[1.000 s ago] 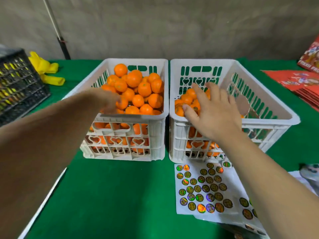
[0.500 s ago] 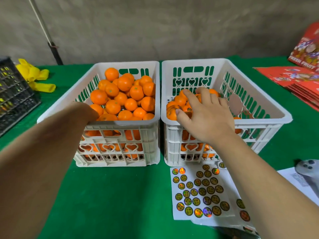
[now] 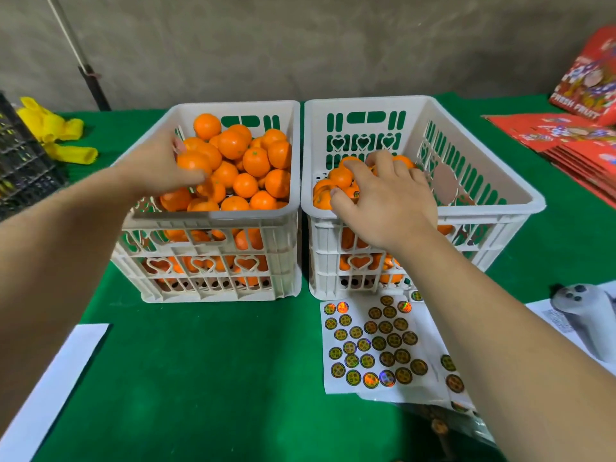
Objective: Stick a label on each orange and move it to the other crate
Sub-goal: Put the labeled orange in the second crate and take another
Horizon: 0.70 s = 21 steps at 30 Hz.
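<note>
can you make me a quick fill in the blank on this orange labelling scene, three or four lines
1. The left hand grips an orange in the ___ crate.
2. The sticker sheet lies in front of the ___ crate.
3. The cloth under the crates is ___.
4. The fuller crate is the ___ one.

Missing words: left; right; green; left

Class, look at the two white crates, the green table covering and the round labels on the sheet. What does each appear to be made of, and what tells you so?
White crates: likely moulded plastic, smooth and matt, with cut-out slots and hearts.
Green table covering: probably felt or similar cloth, dull and without glare.
Round labels: seemingly holographic foil, glinting in rainbow colours, on a white backing sheet, possibly glossy paper.
</note>
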{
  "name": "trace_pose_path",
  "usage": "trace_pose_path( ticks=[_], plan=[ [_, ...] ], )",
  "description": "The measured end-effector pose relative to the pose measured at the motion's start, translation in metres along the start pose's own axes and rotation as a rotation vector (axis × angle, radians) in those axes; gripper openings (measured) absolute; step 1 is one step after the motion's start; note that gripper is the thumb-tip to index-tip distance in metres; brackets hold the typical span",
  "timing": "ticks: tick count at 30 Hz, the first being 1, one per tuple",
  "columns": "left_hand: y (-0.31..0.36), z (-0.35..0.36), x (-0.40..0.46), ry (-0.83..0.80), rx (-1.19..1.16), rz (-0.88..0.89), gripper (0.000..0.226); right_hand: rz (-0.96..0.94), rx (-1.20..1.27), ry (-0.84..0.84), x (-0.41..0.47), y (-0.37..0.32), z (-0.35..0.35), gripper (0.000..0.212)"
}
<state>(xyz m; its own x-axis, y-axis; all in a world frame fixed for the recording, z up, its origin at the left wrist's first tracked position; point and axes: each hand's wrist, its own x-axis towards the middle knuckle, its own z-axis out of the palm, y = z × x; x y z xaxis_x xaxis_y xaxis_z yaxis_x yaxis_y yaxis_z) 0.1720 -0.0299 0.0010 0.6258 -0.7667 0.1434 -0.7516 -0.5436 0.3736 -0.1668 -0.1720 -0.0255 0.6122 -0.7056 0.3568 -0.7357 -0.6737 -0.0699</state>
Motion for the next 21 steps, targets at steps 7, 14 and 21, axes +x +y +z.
trace_pose_path(
  ticks=[7,14,21],
  plan=[
    [0.057,0.055,-0.115,0.616,-0.371,0.543,0.062,-0.094,0.016,0.264,-0.016,-0.004,0.003,0.053],
    [0.084,0.200,-0.238,0.151,-0.583,0.388,0.075,-0.094,0.329,0.444,-0.128,0.007,0.063,0.036],
    [0.094,0.252,-0.242,-0.248,-0.466,0.354,0.073,0.241,0.042,-0.127,-0.166,0.066,0.099,0.037]
  ],
)
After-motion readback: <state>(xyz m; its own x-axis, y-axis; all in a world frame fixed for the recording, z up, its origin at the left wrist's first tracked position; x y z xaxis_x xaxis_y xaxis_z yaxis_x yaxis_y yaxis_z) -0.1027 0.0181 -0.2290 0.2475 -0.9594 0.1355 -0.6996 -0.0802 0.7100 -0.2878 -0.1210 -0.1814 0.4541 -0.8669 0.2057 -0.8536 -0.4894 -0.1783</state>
